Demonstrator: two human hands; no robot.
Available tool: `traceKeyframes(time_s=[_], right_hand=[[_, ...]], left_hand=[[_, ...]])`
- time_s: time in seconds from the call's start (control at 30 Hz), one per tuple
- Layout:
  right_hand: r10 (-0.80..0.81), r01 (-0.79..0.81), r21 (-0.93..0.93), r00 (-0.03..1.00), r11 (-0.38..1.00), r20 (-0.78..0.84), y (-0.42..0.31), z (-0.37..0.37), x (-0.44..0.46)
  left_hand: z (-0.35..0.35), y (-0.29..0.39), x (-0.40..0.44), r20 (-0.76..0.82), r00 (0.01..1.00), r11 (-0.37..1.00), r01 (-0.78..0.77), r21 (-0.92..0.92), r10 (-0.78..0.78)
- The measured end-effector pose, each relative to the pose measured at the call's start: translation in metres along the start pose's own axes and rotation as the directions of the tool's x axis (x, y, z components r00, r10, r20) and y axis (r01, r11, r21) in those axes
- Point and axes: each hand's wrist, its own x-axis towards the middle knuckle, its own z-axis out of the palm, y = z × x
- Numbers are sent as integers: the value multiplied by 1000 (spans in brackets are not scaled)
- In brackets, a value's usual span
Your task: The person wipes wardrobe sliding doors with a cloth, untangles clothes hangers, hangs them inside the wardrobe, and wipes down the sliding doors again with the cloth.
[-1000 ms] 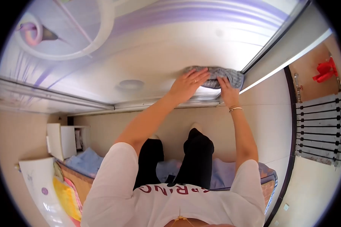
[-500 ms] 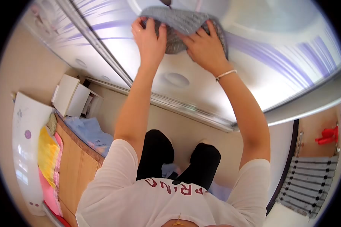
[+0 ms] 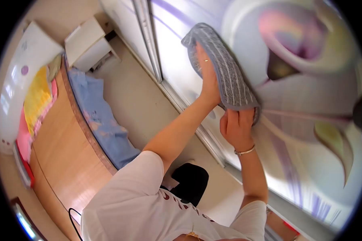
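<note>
A grey striped cloth (image 3: 231,76) lies against the glossy door panel (image 3: 173,52), which is printed with flowers. My left hand (image 3: 207,76), with a ring on one finger, reaches under the folded cloth near its upper part, and the cloth hides some of its fingers. At the cloth's lower end my right hand (image 3: 239,126), a bracelet on its wrist, has its fingers curled onto the edge, pinching it.
On the left is a bed with a wooden surface (image 3: 60,152), a blue sheet (image 3: 100,116) and a yellow pillow (image 3: 38,96). A white bedside cabinet (image 3: 88,46) stands beyond it. The sliding door's track (image 3: 205,138) runs along the floor.
My view has turned toward the bed and door. The cloth now stands lengthwise down the panel, my left hand above and my right hand at its lower end.
</note>
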Motion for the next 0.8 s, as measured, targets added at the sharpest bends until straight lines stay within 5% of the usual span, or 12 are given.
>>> traceKeyframes(time_s=[0.03,0.13,0.2,0.37,0.6,0.8], right_hand=[[-10,11,47,1000,999,-28,3,7,2],[-12,16,316,1000,949,-15,-3,29,27],[-81,69,354,997,933,20,-1,50,46],[-47,15,615,998,788,35,-6,147,55],[0,-213,600,942,771,335,-15,282,-30],[-53,-270,643,899,717,436,-12,382,-84]], left_hand=[[2,-4,11,-28,1000,997,-5,-76,2],[-6,-5,49,-165,965,976,-185,118,203],[-30,-28,73,19,823,651,-464,601,568],[-90,-106,84,-45,870,739,-389,550,491],[-159,-264,29,-167,936,847,-192,495,310],[-204,-391,-25,-287,940,878,-23,479,182]])
